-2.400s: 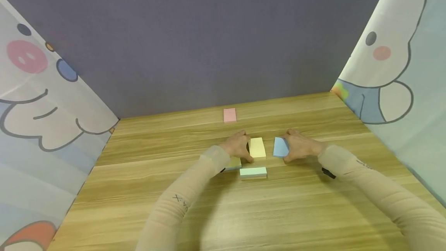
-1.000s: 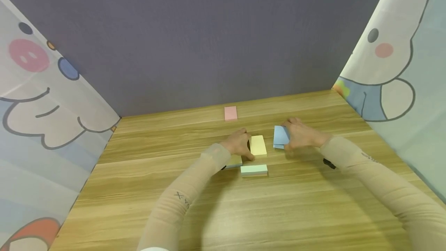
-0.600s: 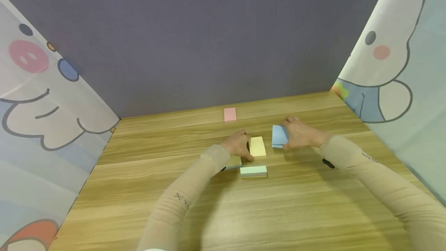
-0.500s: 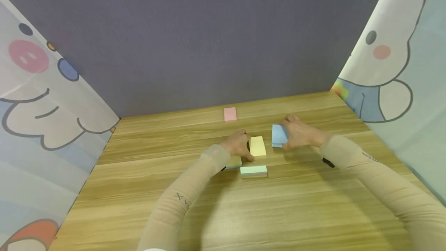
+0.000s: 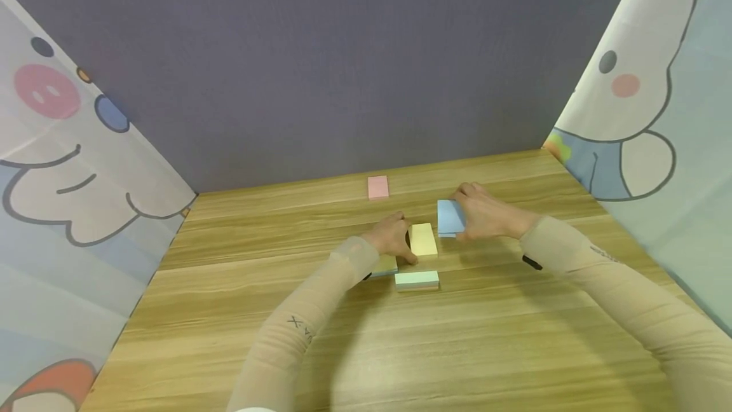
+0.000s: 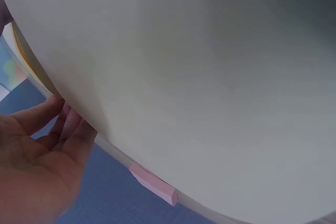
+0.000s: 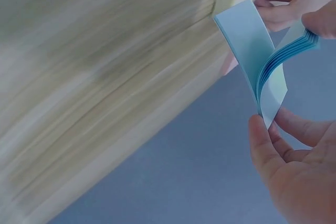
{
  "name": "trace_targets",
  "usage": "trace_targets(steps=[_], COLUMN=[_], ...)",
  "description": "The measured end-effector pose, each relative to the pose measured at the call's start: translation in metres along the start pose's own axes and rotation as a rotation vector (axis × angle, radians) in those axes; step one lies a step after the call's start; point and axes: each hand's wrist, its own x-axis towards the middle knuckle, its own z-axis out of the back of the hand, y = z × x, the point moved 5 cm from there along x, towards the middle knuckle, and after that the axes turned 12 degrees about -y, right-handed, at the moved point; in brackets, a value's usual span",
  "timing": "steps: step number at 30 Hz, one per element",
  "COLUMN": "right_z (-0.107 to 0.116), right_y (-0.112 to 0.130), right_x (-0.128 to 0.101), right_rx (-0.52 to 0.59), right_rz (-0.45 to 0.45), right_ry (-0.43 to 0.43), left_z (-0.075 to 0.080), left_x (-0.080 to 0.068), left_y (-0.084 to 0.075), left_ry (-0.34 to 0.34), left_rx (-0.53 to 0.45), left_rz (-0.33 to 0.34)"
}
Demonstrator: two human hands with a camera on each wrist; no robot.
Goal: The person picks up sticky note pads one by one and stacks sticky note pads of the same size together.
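In the head view, my right hand [image 5: 486, 212] holds a blue sticky note pad [image 5: 450, 216] by its far and near ends. Its sheets part and curl back in a bundle, as the blue pad [image 7: 252, 40] shows in the right wrist view. My left hand [image 5: 390, 236] grips a pale yellow sticky note pad [image 5: 423, 240] at its left side, thumb at the near end. In the left wrist view a large pale surface [image 6: 184, 77] fills the frame, with left-hand fingers [image 6: 73, 135] at its edge. Part of the yellow pad is hidden by the hand.
A pale green pad [image 5: 417, 280] lies just in front of the yellow one. Another pad, yellow on top with a blue side [image 5: 386, 265], is partly under the left wrist. Farther back lies a pink pad [image 5: 378, 187] near the dark partition [image 5: 343, 81].
My right hand has moved away from me and a little left with the blue pad, whose sheets now split into two layers. My left hand and the other pads stay put.
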Motion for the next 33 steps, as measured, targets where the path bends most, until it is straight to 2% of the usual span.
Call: trace_targets(steps=[8,17,24,33], right_z=[0.001,-0.006,-0.019,-0.038], right_y=[0.022,0.038,0.036,0.025], right_x=[0.005,0.007,0.008,0.012], right_rx=[0.001,0.07,0.108,0.117], right_rz=[0.07,0.121,0.116,0.067], right_ry=[-0.004,0.014,0.033,0.076], left_z=[-0.001,-0.002,-0.004,-0.003], left_x=[-0.001,0.003,0.003,0.003], left_y=[0.001,0.001,-0.001,0.0], left_ry=[0.007,-0.021,-0.033,-0.025], left_rx=[-0.008,-0.004,-0.016,-0.018], left_rz=[0.023,0.013,-0.012,0.008])
